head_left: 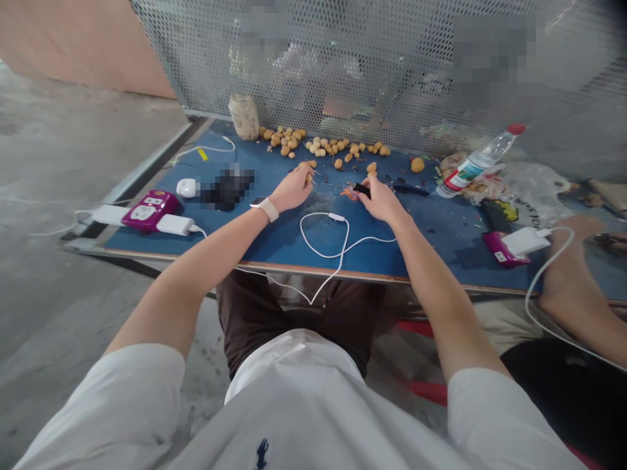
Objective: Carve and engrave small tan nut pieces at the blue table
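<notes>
One black object pinched in right grip; left grip curled, its hold unclear

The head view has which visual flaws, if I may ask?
Head view: soft, diffuse light; pixelated blocks cover parts of the mesh panel and a dark object. Head view: top right corner darkened; fine detail by the right hand looks soft.

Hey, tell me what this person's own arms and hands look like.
Short white fabric sleeves end above both elbows. The left hand is ungloved, with a pale-banded, square-faced watch at its wrist; the ungloved right hand has no wristwear.
</notes>
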